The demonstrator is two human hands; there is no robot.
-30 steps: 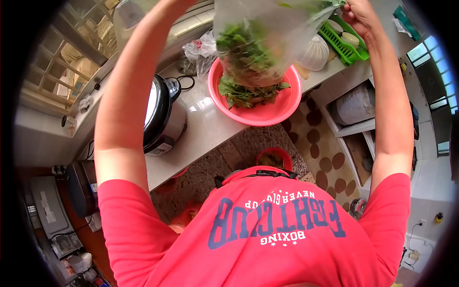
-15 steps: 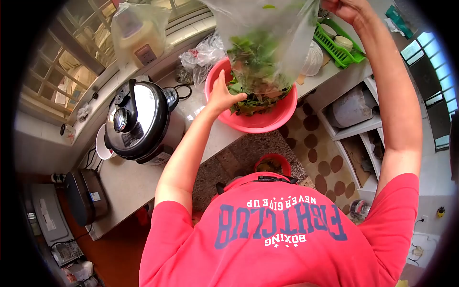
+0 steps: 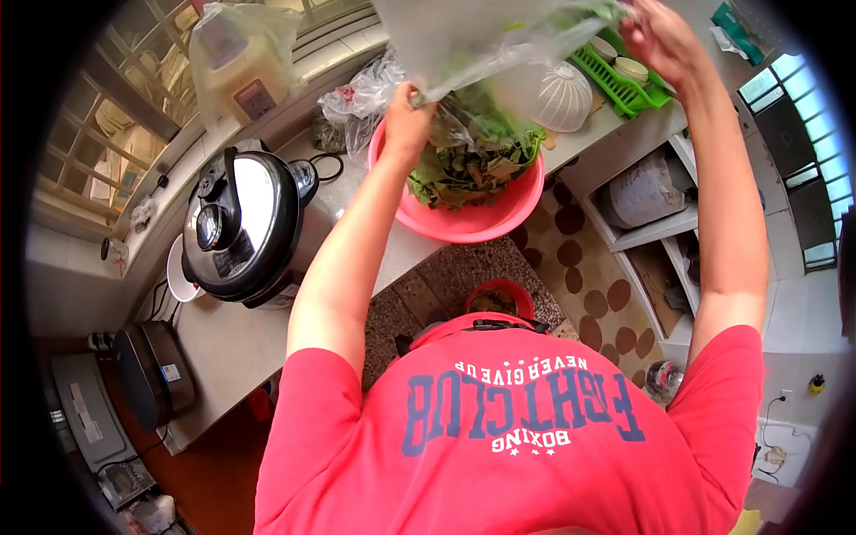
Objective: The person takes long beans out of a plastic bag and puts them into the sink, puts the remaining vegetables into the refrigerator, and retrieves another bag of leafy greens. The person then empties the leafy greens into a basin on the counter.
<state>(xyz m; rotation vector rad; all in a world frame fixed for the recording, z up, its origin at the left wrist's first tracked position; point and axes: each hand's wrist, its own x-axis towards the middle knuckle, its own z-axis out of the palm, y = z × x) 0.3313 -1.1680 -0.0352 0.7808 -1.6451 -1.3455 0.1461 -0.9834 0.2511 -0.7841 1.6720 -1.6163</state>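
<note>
A translucent plastic bag [image 3: 481,45] hangs tilted over a pink basin [image 3: 464,229] on the counter. Leafy greens [image 3: 473,169] lie in the basin, and some still show inside the bag's lower part. At the basin's left rim, my left hand [image 3: 410,120] is closed on the bag's lower edge. My right hand [image 3: 658,40] grips the bag's upper right corner, above the green rack. The bag hides part of the basin's far side.
A pressure cooker [image 3: 245,227] stands on the counter at left, beside a white bowl [image 3: 181,272]. Behind the basin are crumpled plastic bags [image 3: 361,98], a white ribbed cover [image 3: 563,98] and a green rack [image 3: 624,85]. A red bucket [image 3: 524,299] is below the counter.
My left hand went from open beside the basin to closed on the bag. The bag's lower part has spread and tilted, and more greens lie in the basin.
</note>
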